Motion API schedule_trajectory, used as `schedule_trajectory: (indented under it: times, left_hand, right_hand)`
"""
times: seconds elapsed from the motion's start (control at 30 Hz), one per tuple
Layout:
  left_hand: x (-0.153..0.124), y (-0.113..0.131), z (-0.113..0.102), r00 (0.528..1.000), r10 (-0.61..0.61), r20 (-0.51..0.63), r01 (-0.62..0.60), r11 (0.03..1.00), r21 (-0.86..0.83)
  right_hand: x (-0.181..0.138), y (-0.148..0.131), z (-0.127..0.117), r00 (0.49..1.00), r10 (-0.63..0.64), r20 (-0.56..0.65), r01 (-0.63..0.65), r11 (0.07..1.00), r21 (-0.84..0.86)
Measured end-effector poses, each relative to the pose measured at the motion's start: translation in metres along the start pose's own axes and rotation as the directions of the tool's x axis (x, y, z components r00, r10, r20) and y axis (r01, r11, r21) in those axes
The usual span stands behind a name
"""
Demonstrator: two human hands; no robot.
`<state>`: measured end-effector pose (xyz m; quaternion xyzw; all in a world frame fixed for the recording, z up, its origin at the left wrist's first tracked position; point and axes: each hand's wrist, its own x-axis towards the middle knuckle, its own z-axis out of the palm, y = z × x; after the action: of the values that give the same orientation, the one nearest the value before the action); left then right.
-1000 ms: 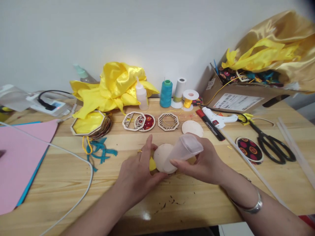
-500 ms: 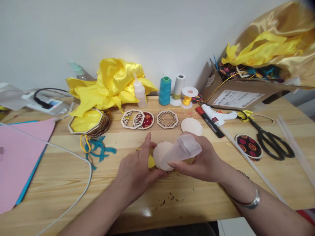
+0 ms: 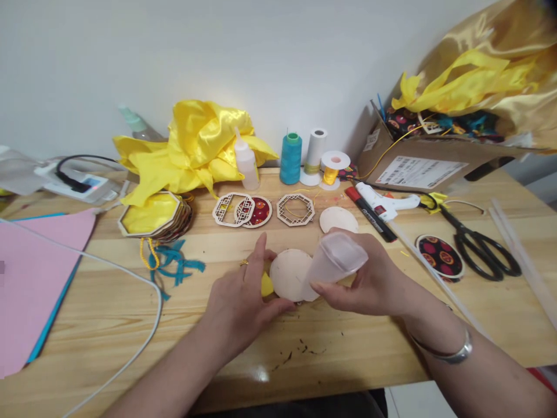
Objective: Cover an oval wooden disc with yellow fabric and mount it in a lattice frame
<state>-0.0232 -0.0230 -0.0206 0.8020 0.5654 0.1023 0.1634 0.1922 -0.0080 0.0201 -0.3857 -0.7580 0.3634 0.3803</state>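
Note:
My left hand (image 3: 243, 299) steadies a pale round disc (image 3: 289, 273) by its left side, thumb along the near edge and one finger raised. A bit of yellow fabric (image 3: 267, 284) shows between the hand and the disc. My right hand (image 3: 365, 276) is closed around a translucent white squeeze bottle (image 3: 333, 261), tilted with its base up toward me. The bottle covers the disc's right part, and its tip is hidden. Another pale round disc (image 3: 339, 220) lies just beyond my right hand.
Lattice frames (image 3: 295, 210), thread spools (image 3: 290, 159) and yellow satin (image 3: 204, 145) are at the back. To the right lie a marker (image 3: 369, 215), glue gun (image 3: 387, 202), scissors (image 3: 483, 249) and a cardboard box (image 3: 418, 165). A white cable (image 3: 159, 313) crosses the left side.
My right hand has shifted the squeeze bottle slightly to the right, so more of the disc shows. My left hand stays in place on the disc.

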Motion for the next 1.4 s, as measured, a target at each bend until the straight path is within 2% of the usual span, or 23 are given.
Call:
schedule_trajectory:
  times: [0.33,0.47,0.6,0.7,0.77,0.9,1.03,1.17,1.4]
  left_hand:
    - [0.000,0.000,0.000,1.000,-0.001,-0.002,0.001,1.000,0.014]
    - [0.000,0.000,0.000,1.000,-0.006,-0.007,0.006,1.000,-0.004]
    - [0.000,-0.001,-0.003,0.999,-0.030,0.015,0.031,0.997,-0.072]
    - [0.000,-0.003,-0.008,0.999,-0.041,-0.021,0.037,0.986,-0.160]
    - [-0.001,-0.003,-0.011,0.995,-0.054,-0.081,0.035,0.974,-0.223]
    - [-0.001,-0.003,-0.018,0.982,-0.092,-0.167,0.039,0.954,-0.298]
    - [0.000,-0.002,-0.020,0.982,-0.152,-0.109,0.121,0.961,-0.247]
    - [-0.001,-0.001,-0.017,0.987,-0.158,-0.025,0.151,0.972,-0.180]
    - [-0.001,0.002,-0.013,0.983,-0.175,0.064,0.178,0.983,-0.047]
  right_hand:
    - [0.000,0.003,-0.006,0.999,-0.014,-0.052,0.014,1.000,0.002]
    - [-0.001,0.003,-0.001,1.000,-0.004,0.009,0.003,1.000,0.030]
    - [-0.001,0.002,0.002,1.000,0.015,0.016,-0.016,0.999,0.045]
    - [-0.002,0.003,0.002,1.000,0.005,0.012,-0.005,0.999,0.048]
    - [-0.002,0.004,0.002,1.000,-0.001,-0.022,0.002,0.999,0.033]
    - [-0.001,0.009,0.007,0.985,0.010,-0.172,-0.017,0.999,-0.040]
    - [0.000,0.010,0.014,0.970,0.000,-0.242,-0.022,0.996,-0.085]
    - [0.000,0.009,0.018,0.973,0.022,-0.229,-0.046,0.994,-0.100]
    - [0.002,0.009,0.024,0.976,-0.023,-0.216,-0.007,0.990,-0.138]
